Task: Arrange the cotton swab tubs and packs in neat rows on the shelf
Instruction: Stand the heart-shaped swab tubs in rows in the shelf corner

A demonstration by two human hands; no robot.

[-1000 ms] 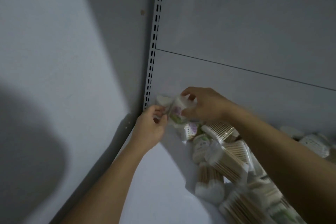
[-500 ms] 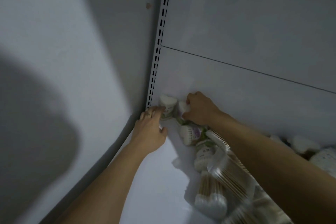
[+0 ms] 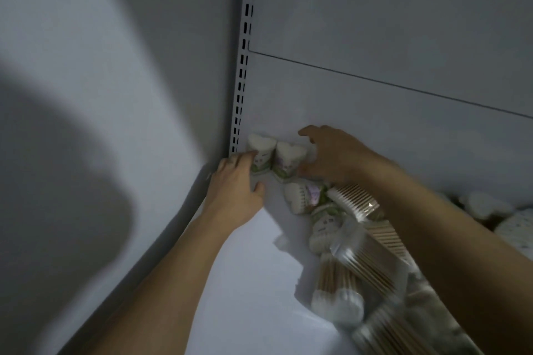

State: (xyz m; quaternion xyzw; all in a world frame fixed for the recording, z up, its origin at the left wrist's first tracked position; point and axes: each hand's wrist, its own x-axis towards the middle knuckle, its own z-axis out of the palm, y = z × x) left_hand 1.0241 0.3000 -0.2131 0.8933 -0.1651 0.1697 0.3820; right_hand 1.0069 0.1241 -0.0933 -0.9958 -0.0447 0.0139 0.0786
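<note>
Two heart-shaped cotton swab tubs stand upright side by side in the shelf's back left corner, the left tub [image 3: 260,153] and the right tub [image 3: 289,159]. My left hand [image 3: 236,186] rests on the shelf with straight fingers touching the left tub's side. My right hand [image 3: 334,157] hovers just right of the right tub, fingers loosely spread and lifted, thumb near the tub's base. A third tub [image 3: 300,196] lies on its side in front of them. Clear packs of wooden swabs [image 3: 360,204] are heaped to the right.
The white shelf board [image 3: 245,282] stretches toward me on the left. A slotted upright [image 3: 245,66] runs up the corner between the side wall and back panel. More tubs [image 3: 484,206] lie along the back at far right, and another swab pack [image 3: 337,297] lies nearer.
My right hand set the second tub upright beside the first and opened away from it. My left hand stayed against the left tub.
</note>
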